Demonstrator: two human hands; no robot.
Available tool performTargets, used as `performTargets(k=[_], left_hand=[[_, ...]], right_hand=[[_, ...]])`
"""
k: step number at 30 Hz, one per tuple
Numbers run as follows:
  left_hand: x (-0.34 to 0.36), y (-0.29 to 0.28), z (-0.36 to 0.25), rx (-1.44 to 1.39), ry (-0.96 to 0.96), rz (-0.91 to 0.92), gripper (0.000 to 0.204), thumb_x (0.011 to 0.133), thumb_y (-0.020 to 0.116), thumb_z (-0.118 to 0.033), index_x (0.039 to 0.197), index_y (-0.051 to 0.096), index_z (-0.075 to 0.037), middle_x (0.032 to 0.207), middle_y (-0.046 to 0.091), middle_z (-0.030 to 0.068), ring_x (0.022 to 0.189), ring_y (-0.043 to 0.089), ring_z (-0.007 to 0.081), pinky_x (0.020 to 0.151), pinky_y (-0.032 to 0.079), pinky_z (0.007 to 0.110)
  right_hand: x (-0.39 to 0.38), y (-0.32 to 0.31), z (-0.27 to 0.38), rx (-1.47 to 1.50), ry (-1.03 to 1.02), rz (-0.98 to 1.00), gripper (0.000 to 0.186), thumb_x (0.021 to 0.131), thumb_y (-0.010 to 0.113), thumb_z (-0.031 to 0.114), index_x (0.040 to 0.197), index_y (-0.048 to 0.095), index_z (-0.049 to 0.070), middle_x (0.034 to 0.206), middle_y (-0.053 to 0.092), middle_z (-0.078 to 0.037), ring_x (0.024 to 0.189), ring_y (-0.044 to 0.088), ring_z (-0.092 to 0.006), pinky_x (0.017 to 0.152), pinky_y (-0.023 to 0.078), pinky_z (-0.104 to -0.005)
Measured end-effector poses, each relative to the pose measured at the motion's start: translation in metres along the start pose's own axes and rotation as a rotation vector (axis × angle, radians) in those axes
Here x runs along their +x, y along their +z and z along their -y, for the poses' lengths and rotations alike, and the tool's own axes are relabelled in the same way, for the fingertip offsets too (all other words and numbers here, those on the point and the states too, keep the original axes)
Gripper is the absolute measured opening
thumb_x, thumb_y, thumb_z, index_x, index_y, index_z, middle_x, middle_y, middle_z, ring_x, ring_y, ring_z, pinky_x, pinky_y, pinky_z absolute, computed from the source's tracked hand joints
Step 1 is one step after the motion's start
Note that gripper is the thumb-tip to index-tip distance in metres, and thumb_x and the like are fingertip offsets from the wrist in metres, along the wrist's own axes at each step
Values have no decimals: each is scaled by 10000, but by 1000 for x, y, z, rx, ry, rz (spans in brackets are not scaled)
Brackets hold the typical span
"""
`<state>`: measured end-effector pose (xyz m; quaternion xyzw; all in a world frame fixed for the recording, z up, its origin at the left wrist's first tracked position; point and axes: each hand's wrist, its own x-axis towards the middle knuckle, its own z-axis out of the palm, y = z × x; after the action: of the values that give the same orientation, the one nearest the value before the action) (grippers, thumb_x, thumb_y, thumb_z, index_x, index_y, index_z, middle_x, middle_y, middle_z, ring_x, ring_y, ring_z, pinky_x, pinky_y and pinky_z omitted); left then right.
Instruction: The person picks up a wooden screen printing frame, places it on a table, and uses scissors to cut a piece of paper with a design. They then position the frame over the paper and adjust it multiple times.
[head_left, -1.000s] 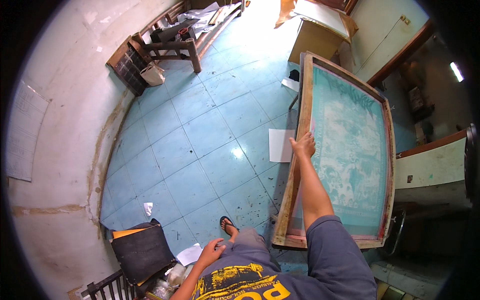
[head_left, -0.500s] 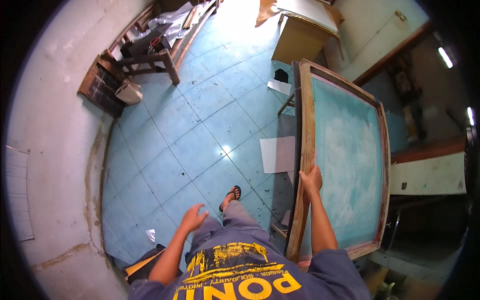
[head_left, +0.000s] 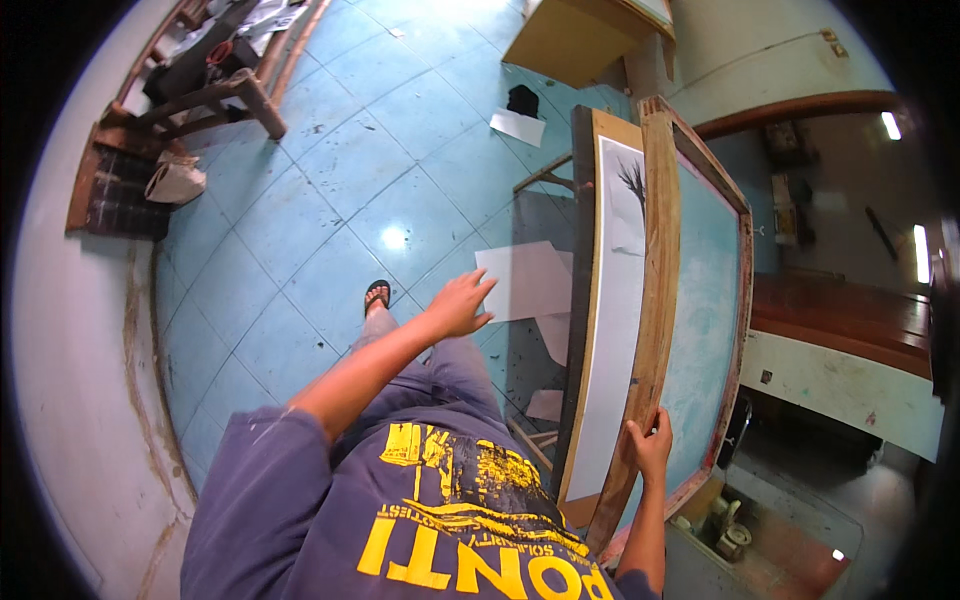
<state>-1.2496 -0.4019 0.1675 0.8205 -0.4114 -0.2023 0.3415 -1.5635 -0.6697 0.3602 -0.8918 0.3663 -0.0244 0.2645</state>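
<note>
A: Right hand [head_left: 648,447]?

B: Closed on the near wooden rail of the screen-printing frame [head_left: 655,300], fingers wrapped over the rail's edge. Frame is tilted up on its side, teal mesh [head_left: 705,300] facing right.

A: What's under the frame?

B: A dark-edged print board [head_left: 580,300] with a white sheet [head_left: 615,330] lying on it. The sheet carries a dark tree-like print [head_left: 632,180] near its far end. The lifted rail stands just beside the sheet; can't tell if they touch lower down.

A: Left hand [head_left: 460,303]?

B: Open, fingers spread, holding nothing. It hangs in the air over the blue tiled floor [head_left: 300,260], reaching toward the loose white paper [head_left: 525,282] lying left of the board. Not touching it as far as I can see.

A: Body?

B: Purple shirt with yellow print, grey trousers, one foot in a black sandal [head_left: 377,295] on the tiles.

A: Background, quick.

B: Wooden bench [head_left: 215,95] top left with clutter on it, a pale bag [head_left: 175,180] beside a dark crate [head_left: 115,190] by the wall. Yellow-brown cabinet [head_left: 575,40] at the top, a small black object [head_left: 522,100] and another white sheet [head_left: 517,127] on the floor near it. More paper scraps under the board. Small metal fitting [head_left: 730,530] at lower right, too small to name.
</note>
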Motion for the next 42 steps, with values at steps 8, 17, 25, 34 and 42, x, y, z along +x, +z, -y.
performTargets(k=[8,17,25,34,42], left_hand=[[253,3,-8,245,139,20,774,797,673,-366,1421,329,-61,1485,280,205,1366,282,365,1057,312,487],[369,-7,25,439,238,-24,727,861,545,-521,1466,300,-201,1534,195,172,1424,165,336,1123,191,522],[387,-3,63,390,412,23,741,860,499,-595,1452,334,-182,1536,227,129,1435,154,299,1129,149,551],[396,-5,67,396,511,24,720,873,511,-551,1429,352,-122,1506,308,83,1414,225,265,1142,113,540],[396,3,77,362,544,-15,702,885,491,-550,1431,352,-132,1511,294,85,1413,224,262,1139,103,552]], right_hand=[[-5,-24,0,-41,222,54,567,683,782,207,1126,524,-35,1018,591,-176,909,586,-320,783,470,-382],[0,-36,27,-13,247,78,569,659,794,177,1113,523,-34,1018,570,-189,907,577,-364,782,468,-402],[0,-61,51,-72,403,97,604,688,775,83,1208,492,-30,1091,556,-144,965,593,-257,811,480,-353],[-2,-114,70,109,660,42,548,736,739,37,1225,502,-31,1157,559,-131,1030,568,-224,907,446,-357],[-4,-159,84,67,795,33,505,772,688,6,1228,478,-45,1135,566,-98,1023,552,-185,896,432,-305]])
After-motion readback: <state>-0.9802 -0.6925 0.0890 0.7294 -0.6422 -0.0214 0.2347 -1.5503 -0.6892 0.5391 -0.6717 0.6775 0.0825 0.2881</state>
